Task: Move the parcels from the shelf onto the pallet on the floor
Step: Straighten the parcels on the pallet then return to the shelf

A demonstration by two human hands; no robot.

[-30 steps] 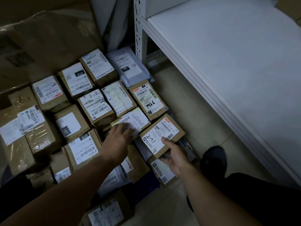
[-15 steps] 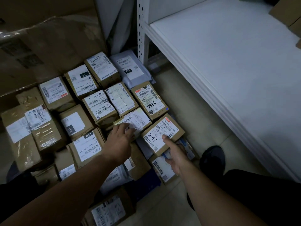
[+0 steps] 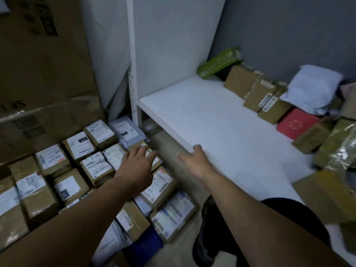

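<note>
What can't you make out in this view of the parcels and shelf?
Head view only:
Pallet: covered by the floor parcels.
Parcel labels: print blurred, unreadable.
Box under the left hand: hand hides most of it.
Shelf parcels at the right: smeared and cut off by the frame edge.

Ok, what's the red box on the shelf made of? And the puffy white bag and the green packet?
The red box looks like matte cardboard: flat faces, crisp edges, no shine. The white bag seems soft plastic film, being crumpled and puffy. The green packet is probably glossy plastic wrap, with pale light streaks, though blur leaves that unsure.
</note>
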